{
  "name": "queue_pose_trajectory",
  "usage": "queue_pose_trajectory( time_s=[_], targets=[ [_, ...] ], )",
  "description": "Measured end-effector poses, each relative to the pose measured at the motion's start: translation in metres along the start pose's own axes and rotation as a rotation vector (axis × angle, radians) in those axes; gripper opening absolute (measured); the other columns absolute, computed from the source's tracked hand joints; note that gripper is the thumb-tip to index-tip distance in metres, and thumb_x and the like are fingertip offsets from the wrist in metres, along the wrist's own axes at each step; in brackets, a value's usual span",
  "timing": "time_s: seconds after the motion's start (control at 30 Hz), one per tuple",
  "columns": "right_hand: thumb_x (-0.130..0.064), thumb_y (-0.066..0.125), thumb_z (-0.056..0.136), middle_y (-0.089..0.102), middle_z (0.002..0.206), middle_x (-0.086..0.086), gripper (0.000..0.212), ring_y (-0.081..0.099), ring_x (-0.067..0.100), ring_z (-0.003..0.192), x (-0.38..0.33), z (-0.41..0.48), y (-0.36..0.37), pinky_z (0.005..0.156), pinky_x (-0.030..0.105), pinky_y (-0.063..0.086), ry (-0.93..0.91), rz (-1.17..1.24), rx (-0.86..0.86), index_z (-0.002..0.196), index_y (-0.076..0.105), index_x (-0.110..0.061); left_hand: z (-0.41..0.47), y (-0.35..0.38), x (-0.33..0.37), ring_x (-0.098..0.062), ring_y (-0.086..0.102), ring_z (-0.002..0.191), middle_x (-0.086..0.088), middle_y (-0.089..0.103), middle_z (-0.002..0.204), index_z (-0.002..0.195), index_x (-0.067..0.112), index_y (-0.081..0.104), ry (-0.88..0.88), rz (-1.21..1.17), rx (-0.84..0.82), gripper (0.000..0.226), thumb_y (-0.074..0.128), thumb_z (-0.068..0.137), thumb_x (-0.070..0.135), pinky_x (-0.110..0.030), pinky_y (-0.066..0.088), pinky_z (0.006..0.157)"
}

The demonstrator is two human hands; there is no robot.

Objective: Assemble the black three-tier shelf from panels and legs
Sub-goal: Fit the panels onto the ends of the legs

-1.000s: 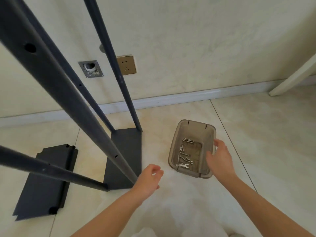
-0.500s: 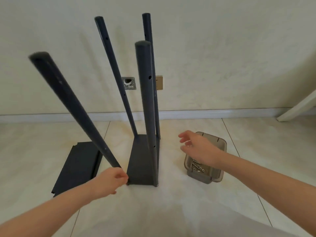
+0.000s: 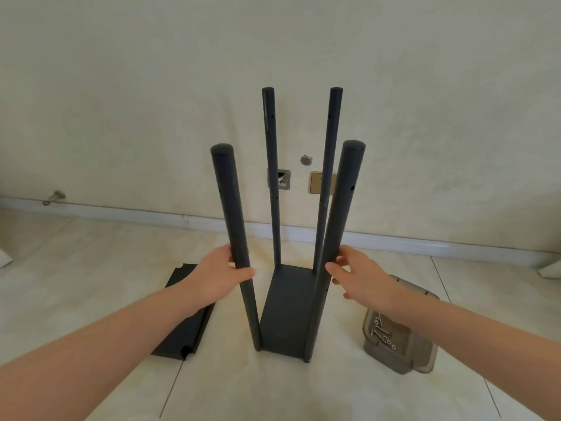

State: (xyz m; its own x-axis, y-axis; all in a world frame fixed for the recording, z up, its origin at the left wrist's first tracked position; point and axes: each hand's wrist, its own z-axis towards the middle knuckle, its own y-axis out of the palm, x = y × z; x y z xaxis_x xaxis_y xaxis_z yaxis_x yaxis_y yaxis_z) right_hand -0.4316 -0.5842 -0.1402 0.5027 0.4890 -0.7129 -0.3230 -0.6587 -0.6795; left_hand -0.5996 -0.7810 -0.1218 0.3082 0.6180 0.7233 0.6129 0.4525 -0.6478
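Note:
A black base panel (image 3: 288, 305) lies on the floor with four black legs standing up from its corners. My left hand (image 3: 217, 278) grips the near left leg (image 3: 230, 205) about halfway up, thumb across its front. My right hand (image 3: 356, 276) touches the near right leg (image 3: 341, 214) at the same height, with its fingers only loosely bent against the tube. The two far legs (image 3: 271, 177) stand behind. A loose black panel (image 3: 185, 326) lies flat on the floor to the left, partly hidden by my left forearm.
A translucent grey plastic tray (image 3: 397, 350) with screws and a small wrench sits on the floor at the right, under my right forearm. The wall with a socket plate (image 3: 317, 182) and a white skirting board stands close behind. Pale floor tiles surround the shelf.
The view has pulled back and up, so all four legs now show whole. My left hand rose up the near left leg; my right hand left the tray and reached the near right leg.

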Motion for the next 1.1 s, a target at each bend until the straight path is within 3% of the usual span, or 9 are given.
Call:
queue_pose_trajectory(
  time_s=[0.1, 0.27, 0.43, 0.53, 0.63, 0.83, 1.0, 1.1],
  targets=[
    [-0.032, 0.046, 0.103, 0.057, 0.117, -0.006, 0.031, 0.064, 0.017, 0.102, 0.002, -0.003, -0.001, 0.088, 0.033, 0.057, 0.019, 0.029, 0.039, 0.131, 0.048, -0.019, -0.002, 0.01, 0.007, -0.019, 0.06, 0.114, -0.003, 0.062, 0.13, 0.138, 0.012, 0.053, 0.007, -0.062, 0.088, 0.04, 0.061, 0.1, 0.023, -0.038, 0.048, 0.107],
    [-0.033, 0.05, 0.101, 0.055, 0.116, -0.009, 0.033, 0.067, 0.014, 0.09, 0.012, -0.018, 0.003, 0.059, 0.019, 0.058, 0.019, 0.076, 0.048, 0.133, 0.042, -0.026, -0.012, 0.021, 0.005, -0.012, 0.057, 0.099, 0.001, 0.062, 0.114, 0.133, 0.01, 0.056, 0.025, -0.051, 0.138, 0.036, 0.061, 0.1, 0.023, -0.027, 0.046, 0.092],
    [-0.03, 0.051, 0.101, 0.055, 0.121, -0.003, 0.037, 0.067, 0.02, 0.096, 0.013, -0.026, 0.002, 0.062, 0.025, 0.06, 0.055, 0.111, 0.048, 0.136, 0.04, -0.021, -0.024, 0.03, 0.007, -0.011, 0.057, 0.095, 0.005, 0.059, 0.108, 0.132, 0.01, 0.057, 0.045, -0.017, 0.126, 0.037, 0.063, 0.099, 0.024, -0.026, 0.049, 0.091],
    [-0.026, 0.046, 0.104, 0.056, 0.122, 0.002, 0.033, 0.067, 0.022, 0.096, 0.015, -0.027, 0.0, 0.064, 0.029, 0.06, 0.083, 0.105, 0.058, 0.135, 0.039, -0.019, -0.031, 0.035, 0.005, 0.0, 0.057, 0.081, 0.014, 0.058, 0.095, 0.124, 0.013, 0.061, 0.085, 0.02, 0.122, 0.031, 0.066, 0.097, 0.028, -0.007, 0.044, 0.069],
    [-0.024, 0.044, 0.104, 0.056, 0.115, 0.0, 0.033, 0.066, 0.022, 0.096, 0.018, -0.028, -0.003, 0.064, 0.03, 0.059, 0.082, 0.093, 0.072, 0.136, 0.038, -0.018, -0.038, 0.042, 0.001, 0.008, 0.053, 0.072, 0.023, 0.053, 0.084, 0.107, 0.023, 0.058, 0.121, 0.073, 0.107, 0.018, 0.068, 0.095, 0.033, -0.001, 0.04, 0.051],
    [-0.022, 0.042, 0.105, 0.06, 0.111, 0.005, 0.032, 0.067, 0.025, 0.095, 0.015, -0.023, -0.016, 0.072, 0.042, 0.062, 0.07, 0.031, 0.131, 0.137, 0.04, -0.018, -0.054, 0.051, 0.01, 0.004, 0.06, 0.071, 0.018, 0.061, 0.079, 0.088, 0.028, 0.058, 0.209, 0.169, 0.022, 0.021, 0.075, 0.088, 0.042, -0.003, 0.042, 0.055],
    [-0.02, 0.039, 0.106, 0.062, 0.108, 0.008, 0.032, 0.067, 0.028, 0.092, 0.012, -0.023, -0.026, 0.071, 0.036, 0.06, 0.023, -0.006, 0.18, 0.138, 0.041, -0.014, -0.073, 0.063, 0.029, 0.005, 0.056, 0.049, 0.018, 0.054, 0.049, 0.061, 0.031, 0.049, 0.294, 0.258, -0.113, 0.039, 0.074, 0.087, 0.045, -0.007, 0.044, 0.054],
    [-0.019, 0.04, 0.106, 0.062, 0.107, 0.007, 0.032, 0.067, 0.028, 0.093, 0.01, -0.023, -0.026, 0.072, 0.036, 0.06, 0.011, 0.014, 0.188, 0.138, 0.041, -0.014, -0.079, 0.073, 0.036, 0.0, 0.056, 0.055, 0.015, 0.054, 0.062, 0.062, 0.032, 0.046, 0.368, 0.342, -0.155, 0.041, 0.069, 0.09, 0.05, -0.012, 0.047, 0.062]
  ],
)
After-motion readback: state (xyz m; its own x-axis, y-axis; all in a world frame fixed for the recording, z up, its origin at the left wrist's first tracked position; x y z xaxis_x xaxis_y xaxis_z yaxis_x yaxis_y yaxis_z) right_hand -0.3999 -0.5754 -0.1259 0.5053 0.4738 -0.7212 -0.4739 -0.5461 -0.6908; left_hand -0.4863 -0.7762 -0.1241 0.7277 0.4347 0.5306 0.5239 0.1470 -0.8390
